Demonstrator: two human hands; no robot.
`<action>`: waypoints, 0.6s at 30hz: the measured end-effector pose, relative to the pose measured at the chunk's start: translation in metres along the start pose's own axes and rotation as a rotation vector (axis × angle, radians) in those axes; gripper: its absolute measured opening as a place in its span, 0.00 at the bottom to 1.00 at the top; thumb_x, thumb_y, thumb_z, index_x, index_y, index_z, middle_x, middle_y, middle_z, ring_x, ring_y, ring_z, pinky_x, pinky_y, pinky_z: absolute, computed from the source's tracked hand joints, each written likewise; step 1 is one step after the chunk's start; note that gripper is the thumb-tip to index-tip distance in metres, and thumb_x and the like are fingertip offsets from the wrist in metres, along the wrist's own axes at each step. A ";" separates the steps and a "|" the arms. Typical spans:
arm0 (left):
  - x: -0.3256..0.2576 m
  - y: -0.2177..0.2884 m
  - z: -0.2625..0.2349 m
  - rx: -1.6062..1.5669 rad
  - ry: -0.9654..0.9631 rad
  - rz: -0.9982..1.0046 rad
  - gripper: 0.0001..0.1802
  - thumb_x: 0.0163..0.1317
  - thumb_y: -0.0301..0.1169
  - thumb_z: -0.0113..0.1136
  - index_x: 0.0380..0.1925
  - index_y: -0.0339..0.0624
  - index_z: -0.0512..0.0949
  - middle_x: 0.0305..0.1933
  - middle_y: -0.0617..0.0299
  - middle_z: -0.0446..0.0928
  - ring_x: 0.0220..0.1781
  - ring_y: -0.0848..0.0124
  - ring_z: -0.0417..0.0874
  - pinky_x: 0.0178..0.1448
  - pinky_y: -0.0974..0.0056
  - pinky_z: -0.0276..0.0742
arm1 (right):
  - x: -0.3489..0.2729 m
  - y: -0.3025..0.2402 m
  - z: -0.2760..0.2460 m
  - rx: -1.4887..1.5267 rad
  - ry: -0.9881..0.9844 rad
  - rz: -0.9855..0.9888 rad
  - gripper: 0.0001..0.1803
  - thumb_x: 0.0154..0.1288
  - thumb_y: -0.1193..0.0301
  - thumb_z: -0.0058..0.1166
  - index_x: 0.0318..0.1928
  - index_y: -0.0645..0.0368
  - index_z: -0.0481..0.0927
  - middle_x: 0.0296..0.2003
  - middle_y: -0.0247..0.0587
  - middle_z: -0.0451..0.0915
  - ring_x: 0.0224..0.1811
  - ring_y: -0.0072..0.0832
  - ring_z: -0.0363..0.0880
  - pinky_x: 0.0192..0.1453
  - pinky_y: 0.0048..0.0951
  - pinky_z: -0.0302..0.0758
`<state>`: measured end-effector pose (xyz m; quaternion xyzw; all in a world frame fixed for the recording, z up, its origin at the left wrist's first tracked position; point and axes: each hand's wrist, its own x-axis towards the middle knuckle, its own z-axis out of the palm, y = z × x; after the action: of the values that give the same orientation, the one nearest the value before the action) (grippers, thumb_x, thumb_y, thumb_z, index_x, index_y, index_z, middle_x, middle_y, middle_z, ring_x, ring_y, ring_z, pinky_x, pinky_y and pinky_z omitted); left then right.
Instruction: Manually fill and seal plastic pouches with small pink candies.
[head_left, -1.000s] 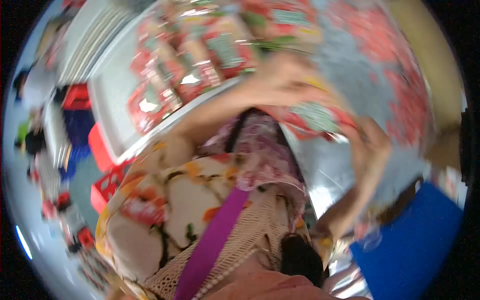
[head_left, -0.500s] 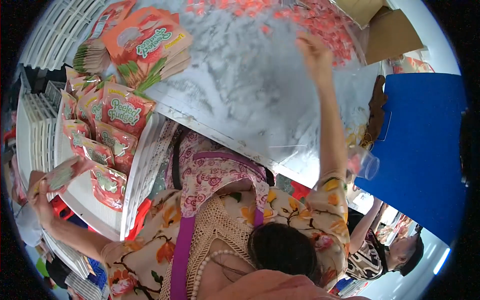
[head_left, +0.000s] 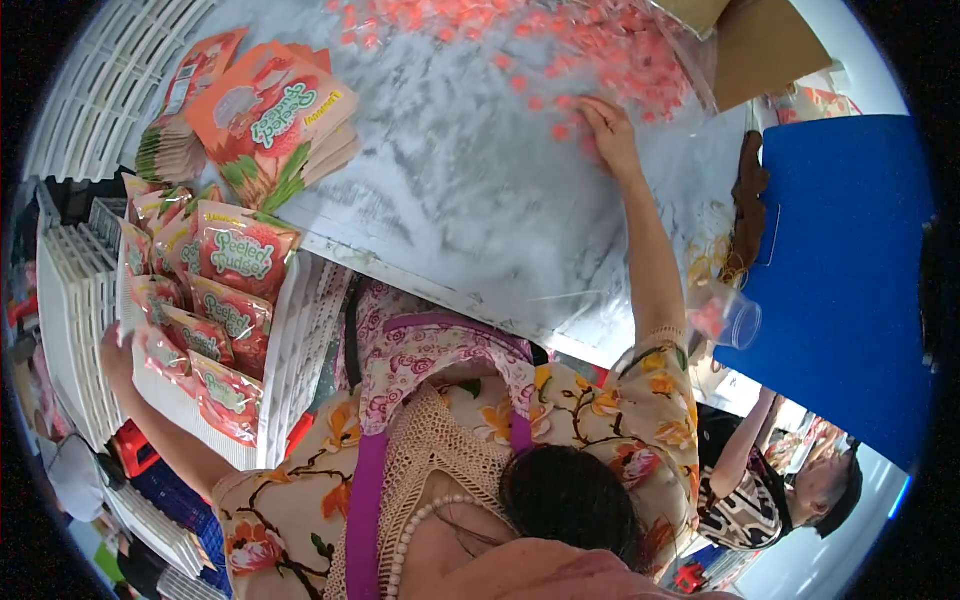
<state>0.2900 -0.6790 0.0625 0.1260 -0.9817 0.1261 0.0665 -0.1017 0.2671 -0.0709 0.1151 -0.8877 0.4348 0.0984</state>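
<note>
My left hand [head_left: 117,358] is at the left rim of a white plastic tray [head_left: 219,450], its fingers slightly apart beside a filled pink pouch [head_left: 168,357], apparently no longer holding it. That tray carries several more filled pouches [head_left: 243,248] in overlapping rows. Far across the table, my right hand [head_left: 608,132] reaches to the near edge of a spread of small red wrapped candies [head_left: 630,60]. Its fingers are stretched out and spread over a few loose candies. Motion blur softens the fingertips.
Flat unfilled pouches [head_left: 265,125] lie stacked on the marbled table [head_left: 450,190]. White crates [head_left: 85,330] stand at the left. On the right are a clear plastic jar [head_left: 735,322], rubber bands [head_left: 708,258], a blue panel [head_left: 850,270] and a cardboard box [head_left: 770,55]. Another person [head_left: 765,490] works beyond.
My left hand has lowered the filled pouch into the tray and come away from it. My right hand has moved slightly left and down, its fingers now spread at scattered candies.
</note>
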 end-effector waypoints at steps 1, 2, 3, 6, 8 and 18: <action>0.078 0.111 0.026 0.047 0.020 -0.040 0.17 0.63 0.34 0.58 0.50 0.40 0.79 0.49 0.52 0.80 0.50 0.54 0.81 0.53 0.56 0.76 | -0.037 -0.009 -0.031 -0.030 0.013 0.126 0.18 0.72 0.64 0.47 0.56 0.60 0.78 0.52 0.41 0.79 0.56 0.30 0.75 0.62 0.28 0.68; 0.097 0.184 -0.012 -0.109 0.113 -0.068 0.16 0.64 0.34 0.58 0.49 0.40 0.79 0.49 0.52 0.80 0.50 0.56 0.81 0.53 0.58 0.76 | -0.051 -0.026 -0.033 -0.040 0.019 0.153 0.18 0.72 0.64 0.47 0.56 0.60 0.78 0.52 0.41 0.79 0.56 0.30 0.75 0.62 0.28 0.68; 0.096 0.225 -0.045 -0.238 0.211 -0.128 0.15 0.65 0.34 0.57 0.49 0.40 0.80 0.49 0.53 0.81 0.49 0.57 0.82 0.53 0.59 0.76 | -0.056 -0.049 -0.027 0.276 0.065 0.314 0.19 0.72 0.65 0.47 0.57 0.62 0.76 0.54 0.42 0.78 0.57 0.31 0.75 0.63 0.28 0.68; 0.100 0.343 -0.095 -0.800 0.315 0.084 0.11 0.63 0.26 0.59 0.44 0.39 0.82 0.42 0.58 0.83 0.45 0.69 0.83 0.49 0.65 0.76 | -0.076 -0.064 -0.029 0.753 0.084 0.501 0.21 0.73 0.65 0.46 0.60 0.66 0.71 0.56 0.44 0.76 0.59 0.31 0.74 0.64 0.28 0.68; 0.102 0.426 -0.115 -0.716 0.238 0.122 0.09 0.61 0.22 0.58 0.42 0.37 0.82 0.40 0.59 0.83 0.45 0.68 0.82 0.50 0.66 0.75 | -0.094 -0.065 -0.035 0.890 0.084 0.527 0.23 0.74 0.65 0.45 0.62 0.68 0.69 0.57 0.45 0.76 0.60 0.31 0.73 0.64 0.29 0.69; 0.107 0.673 -0.119 -1.260 -0.226 0.705 0.17 0.54 0.19 0.59 0.46 0.39 0.79 0.41 0.53 0.80 0.45 0.58 0.81 0.49 0.61 0.75 | -0.101 -0.070 -0.031 0.387 0.176 0.244 0.17 0.72 0.74 0.45 0.57 0.63 0.76 0.53 0.43 0.79 0.55 0.27 0.76 0.61 0.26 0.70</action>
<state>0.0210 -0.0425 0.0389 -0.2474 -0.8512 -0.4625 -0.0199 0.0168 0.2619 -0.0279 -0.0146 -0.7831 0.6138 0.0985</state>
